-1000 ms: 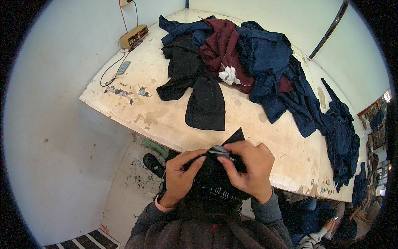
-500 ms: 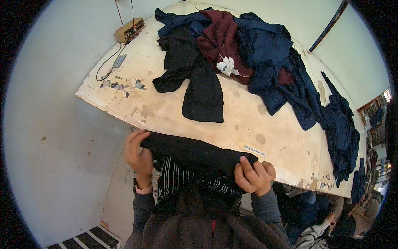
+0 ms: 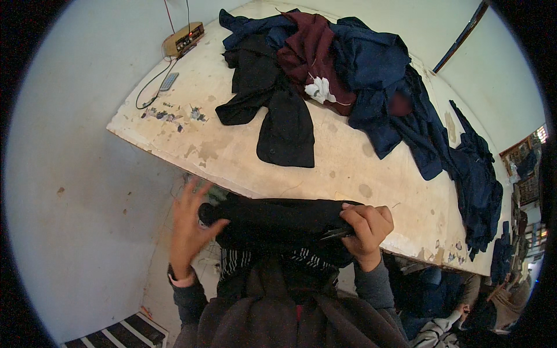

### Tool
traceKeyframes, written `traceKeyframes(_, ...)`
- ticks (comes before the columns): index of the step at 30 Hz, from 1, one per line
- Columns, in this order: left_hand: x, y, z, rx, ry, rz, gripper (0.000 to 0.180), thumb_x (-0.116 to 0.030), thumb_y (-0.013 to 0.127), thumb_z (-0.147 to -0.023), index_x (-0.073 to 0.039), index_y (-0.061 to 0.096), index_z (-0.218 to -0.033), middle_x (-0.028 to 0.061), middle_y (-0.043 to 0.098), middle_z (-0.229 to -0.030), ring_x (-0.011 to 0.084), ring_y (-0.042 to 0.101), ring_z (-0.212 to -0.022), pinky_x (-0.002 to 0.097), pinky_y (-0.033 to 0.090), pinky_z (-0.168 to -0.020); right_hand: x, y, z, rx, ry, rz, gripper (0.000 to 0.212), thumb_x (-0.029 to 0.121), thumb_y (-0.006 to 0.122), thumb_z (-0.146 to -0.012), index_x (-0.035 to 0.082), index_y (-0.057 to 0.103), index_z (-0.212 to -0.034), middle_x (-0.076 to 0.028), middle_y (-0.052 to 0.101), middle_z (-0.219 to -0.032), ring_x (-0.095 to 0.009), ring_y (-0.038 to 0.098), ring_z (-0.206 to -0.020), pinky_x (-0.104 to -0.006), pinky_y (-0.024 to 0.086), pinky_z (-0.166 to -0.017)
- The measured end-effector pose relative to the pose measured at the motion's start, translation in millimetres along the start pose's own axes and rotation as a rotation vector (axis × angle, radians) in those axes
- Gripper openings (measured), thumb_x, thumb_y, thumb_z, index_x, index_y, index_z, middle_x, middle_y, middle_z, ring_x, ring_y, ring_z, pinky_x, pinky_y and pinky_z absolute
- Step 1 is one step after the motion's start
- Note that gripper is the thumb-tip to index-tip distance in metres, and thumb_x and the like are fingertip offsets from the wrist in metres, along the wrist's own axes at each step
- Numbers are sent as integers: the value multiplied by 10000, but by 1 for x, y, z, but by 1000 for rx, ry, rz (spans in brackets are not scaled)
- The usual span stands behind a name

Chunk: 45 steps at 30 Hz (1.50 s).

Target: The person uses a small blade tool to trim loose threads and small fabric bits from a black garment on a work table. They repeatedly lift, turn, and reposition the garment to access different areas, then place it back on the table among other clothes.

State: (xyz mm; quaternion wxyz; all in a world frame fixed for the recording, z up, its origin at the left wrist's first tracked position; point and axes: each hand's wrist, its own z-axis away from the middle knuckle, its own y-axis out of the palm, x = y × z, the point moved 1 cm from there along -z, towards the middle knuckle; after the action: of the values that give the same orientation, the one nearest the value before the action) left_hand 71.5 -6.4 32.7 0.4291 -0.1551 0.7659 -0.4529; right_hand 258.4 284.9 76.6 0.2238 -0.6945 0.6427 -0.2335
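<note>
A black garment (image 3: 278, 223), bunched into a wide band, stretches in front of my body at the table's near edge. My right hand (image 3: 368, 229) grips its right end, fingers curled over the cloth. From that hand a thin, dark, pointed tool (image 3: 335, 233) juts out over the fabric; it looks like thread snips, though most of it is hidden. At the garment's left end my left hand (image 3: 194, 223) is open, fingers spread and slightly blurred, with the thumb close to the cloth. Striped fabric (image 3: 235, 261) shows beneath the garment, over my lap.
Across the pale, stained table (image 3: 226, 156) lie a black garment (image 3: 278, 110), a maroon one (image 3: 307, 46) and several navy ones (image 3: 371, 64). A white scrap (image 3: 319, 90) rests on the maroon cloth. A boxy device (image 3: 184, 39) with cables and a remote (image 3: 169, 81) sit far left. Another person (image 3: 441, 330) is at lower right.
My left hand has let go of the garment's left end and spread its fingers. The garment now lies more level and covers the small printed strip. The pointed tool has come into sight.
</note>
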Motion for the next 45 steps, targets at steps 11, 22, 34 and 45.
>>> traceKeyframes(11,-119,22,-12,-37,497,591,219,-165,826,-800,-78,707,-962,40,673,-1019,233,685,-871,324,555,-734,12,10,-2,-10,-8,-64,231,175,689,-691,131,702,-917,22,748,-874,-117,657,-676,-300,346,-588)
traceKeyframes(22,-103,49,-9,-10,296,818,281,-83,847,-813,-32,649,-1006,77,704,-1003,188,692,-909,293,557,-837,12,19,-4,164,334,-449,411,144,810,-623,93,692,-1014,-29,743,-900,-193,695,-757,-314,443,-625)
traceKeyframes(34,-109,67,-16,227,-186,1352,483,30,765,-881,-22,403,-1196,143,728,-994,146,697,-980,257,546,-859,23,6,-34,262,578,-658,442,69,837,-681,107,756,-1114,-52,613,-887,-203,634,-785,-296,505,-676)
traceKeyframes(45,-116,69,-11,221,-160,1357,483,29,769,-877,-29,412,-1197,152,742,-1001,150,705,-983,234,548,-836,-2,22,-28,257,906,-1080,195,15,767,-795,-6,684,-970,-51,604,-919,-130,568,-791,-258,442,-722)
